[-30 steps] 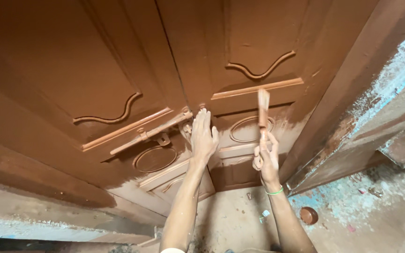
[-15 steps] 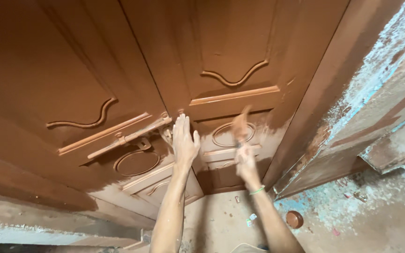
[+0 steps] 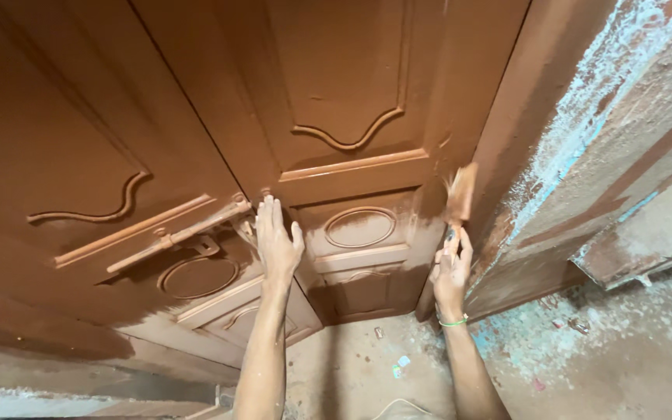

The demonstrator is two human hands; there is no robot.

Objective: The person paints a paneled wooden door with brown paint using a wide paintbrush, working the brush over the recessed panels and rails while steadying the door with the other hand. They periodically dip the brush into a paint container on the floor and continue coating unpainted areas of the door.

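Against the brown double door (image 3: 351, 93), the left hand (image 3: 276, 243) lies flat with fingers pressed together beside the metal latch bar (image 3: 176, 233), while the right hand (image 3: 450, 268) pinches a paint brush (image 3: 459, 196), its bristles at the right door edge.

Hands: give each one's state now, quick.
Left hand: open, flat against the brown door.
Right hand: closed, holding a paintbrush.

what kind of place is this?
Likely a house doorway under renovation or painting. A brown double door with carved panels and a latch bolt looks freshly coated; the right hand holds a paintbrush, the left hand rests on the door, and the wall has peeling blue paint.
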